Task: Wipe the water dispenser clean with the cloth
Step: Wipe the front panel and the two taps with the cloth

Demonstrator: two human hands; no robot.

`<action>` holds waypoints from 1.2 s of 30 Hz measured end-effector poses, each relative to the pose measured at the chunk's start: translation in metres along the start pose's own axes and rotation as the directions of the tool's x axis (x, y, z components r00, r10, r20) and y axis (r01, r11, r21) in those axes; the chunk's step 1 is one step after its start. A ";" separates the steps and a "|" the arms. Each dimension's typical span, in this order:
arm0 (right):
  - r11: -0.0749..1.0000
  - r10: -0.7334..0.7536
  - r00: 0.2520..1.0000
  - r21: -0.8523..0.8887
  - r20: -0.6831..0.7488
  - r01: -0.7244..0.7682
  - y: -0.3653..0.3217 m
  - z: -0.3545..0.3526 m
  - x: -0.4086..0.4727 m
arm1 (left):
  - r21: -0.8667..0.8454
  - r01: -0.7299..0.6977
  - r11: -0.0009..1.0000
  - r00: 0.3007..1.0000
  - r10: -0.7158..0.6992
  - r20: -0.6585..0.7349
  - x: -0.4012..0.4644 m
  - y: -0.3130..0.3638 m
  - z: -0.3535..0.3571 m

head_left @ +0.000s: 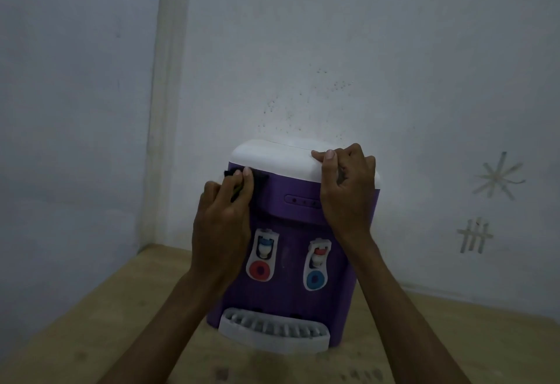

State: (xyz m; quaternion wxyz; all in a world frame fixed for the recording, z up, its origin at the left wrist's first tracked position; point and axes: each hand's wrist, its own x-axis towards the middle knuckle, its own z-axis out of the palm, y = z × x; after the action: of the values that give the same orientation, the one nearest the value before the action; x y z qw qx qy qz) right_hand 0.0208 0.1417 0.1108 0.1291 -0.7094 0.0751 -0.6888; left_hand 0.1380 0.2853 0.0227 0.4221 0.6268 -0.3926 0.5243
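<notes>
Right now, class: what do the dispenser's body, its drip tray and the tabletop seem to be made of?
Water dispenser: body looks like moulded purple plastic, matt, with rounded edges and a smooth white top.
Drip tray: pale grey-white plastic, probably, with moulded slots.
Table: light brown wood or wood-look board, dull and stained; dim light leaves it open.

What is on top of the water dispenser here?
The right hand grips the white top of the water dispenser at its right edge. Nothing else shows there; whatever lies under that hand is covered.
</notes>
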 end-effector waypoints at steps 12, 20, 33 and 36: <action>0.999 -0.037 0.999 0.009 0.004 0.037 0.003 -0.001 0.002 | -0.077 -0.018 0.997 1.000 0.016 -0.016 -0.032 -0.023 0.006; 0.999 -0.037 0.999 0.020 0.002 0.037 0.005 0.000 0.000 | -0.102 0.046 0.994 0.999 -0.048 -0.020 0.002 -0.027 -0.004; 1.000 -0.028 1.000 -0.008 0.010 0.028 0.005 0.000 0.000 | -0.217 0.008 0.976 0.997 0.007 0.072 -0.014 -0.058 -0.015; 0.999 -0.043 0.999 0.008 0.018 0.043 0.004 -0.001 0.001 | -0.196 0.011 0.981 0.992 0.013 0.122 0.007 -0.062 -0.021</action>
State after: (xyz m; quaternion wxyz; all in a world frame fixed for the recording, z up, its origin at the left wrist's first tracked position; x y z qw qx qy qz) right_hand 0.0199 0.1371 0.1101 0.1175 -0.7166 0.0559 -0.6853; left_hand 0.1904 0.3252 0.0244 0.4566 0.6128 -0.4681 0.4437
